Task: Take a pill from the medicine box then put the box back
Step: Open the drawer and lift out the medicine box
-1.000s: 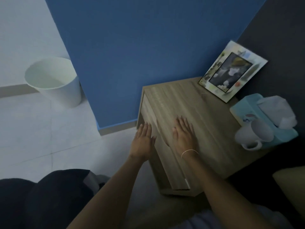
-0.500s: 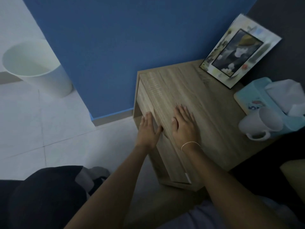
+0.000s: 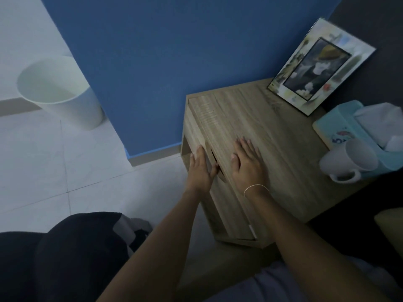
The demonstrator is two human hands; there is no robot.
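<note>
Head view, read from the left: a white bin [image 3: 58, 92] stands on the pale floor [image 3: 43, 162] beside a blue wall [image 3: 165, 57], well apart from the wooden bedside table [image 3: 290, 153]. Next comes the left hand [image 3: 199, 168], fingers straight and together, lying flat against the drawer front [image 3: 226, 205] with the thumb at the dark cut-out grip [image 3: 218, 165]; it has hold of nothing. Just beside it the right hand [image 3: 248, 162] rests palm down and spread on the tabletop near the front edge, also holding nothing, a thin band on its wrist. Farther right stand a picture frame [image 3: 320, 66], a tissue box [image 3: 349, 127] and a white mug [image 3: 349, 162] tipped against it. No medicine box shows anywhere; it is probably inside the closed drawer, though that cannot be confirmed. The step in hand looks like opening the drawer. To do it well, hook the left fingertips into the cut-out, pull straight outward along the runners, and keep the right palm pressing down so the table does not slide or rock the mug.
</note>
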